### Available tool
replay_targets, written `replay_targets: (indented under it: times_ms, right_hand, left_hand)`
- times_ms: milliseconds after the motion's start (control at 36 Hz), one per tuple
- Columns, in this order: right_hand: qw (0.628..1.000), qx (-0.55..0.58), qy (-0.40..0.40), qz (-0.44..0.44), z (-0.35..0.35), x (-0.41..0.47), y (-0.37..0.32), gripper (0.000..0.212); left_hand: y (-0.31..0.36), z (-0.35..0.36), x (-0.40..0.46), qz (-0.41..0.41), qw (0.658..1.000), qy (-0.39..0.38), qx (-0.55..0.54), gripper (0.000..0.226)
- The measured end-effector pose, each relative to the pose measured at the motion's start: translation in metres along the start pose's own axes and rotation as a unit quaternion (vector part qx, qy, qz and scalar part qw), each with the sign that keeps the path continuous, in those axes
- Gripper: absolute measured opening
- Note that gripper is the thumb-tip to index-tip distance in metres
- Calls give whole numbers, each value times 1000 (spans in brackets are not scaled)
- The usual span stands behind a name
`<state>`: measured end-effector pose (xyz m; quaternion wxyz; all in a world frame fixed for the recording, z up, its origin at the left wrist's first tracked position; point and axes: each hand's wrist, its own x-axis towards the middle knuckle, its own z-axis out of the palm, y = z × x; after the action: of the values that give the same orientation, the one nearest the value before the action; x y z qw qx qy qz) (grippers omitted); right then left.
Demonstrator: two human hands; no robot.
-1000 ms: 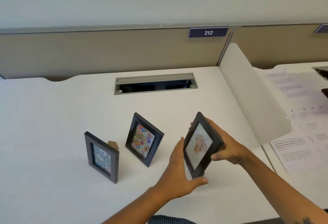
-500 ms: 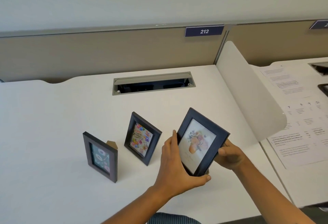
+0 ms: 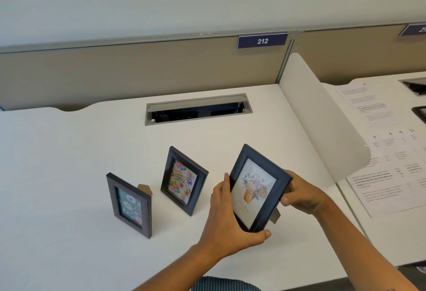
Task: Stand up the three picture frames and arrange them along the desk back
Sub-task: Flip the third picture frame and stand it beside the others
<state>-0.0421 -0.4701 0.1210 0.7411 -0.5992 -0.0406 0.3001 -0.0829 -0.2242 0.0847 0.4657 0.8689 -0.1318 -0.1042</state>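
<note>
Turned face-on now, flower frame [image 3: 258,189] gripped by both hands' fingers [image 3: 224,189]; partition tag [image 3: 262,41] reads "212".

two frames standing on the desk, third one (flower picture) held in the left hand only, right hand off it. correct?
Not quite: the head view shows both hands on the flower frame. The left hand grips its left edge and bottom corner, and the right hand holds its right side from behind. The other two frames, the birthday frame and the teal frame, do stand on the desk.
</note>
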Motion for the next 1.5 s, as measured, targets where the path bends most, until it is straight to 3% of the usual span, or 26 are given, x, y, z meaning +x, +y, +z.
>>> replay_targets:
  times_ms: [194,306,611,861,1056,1222,1500]
  right_hand:
    - [993,-108,48,-10,-4,-7,-4,78]
    - [974,-187,123,-37,-1,-11,-7,68]
    - [960,-151,235,12,13,-16,15,45]
    - [971,-63,219,70,23,-17,22,45]
    - [980,23,188,64,29,-14,27,45]
    - [975,23,216,44,33,-6,25,53]
    - [969,-25,244,26,23,17,17,46]
  left_hand:
    - [-3,1,6,-10,1000,7,-10,149]
    - [-7,2,12,-22,1000,22,-4,150]
    - [-13,18,16,-22,999,15,32,150]
    - [-21,20,16,-20,998,28,54,150]
    - [-27,20,20,-22,997,37,64,153]
    - [-33,24,28,-21,997,46,53,150]
    - [-37,32,31,-14,998,-9,68,134]
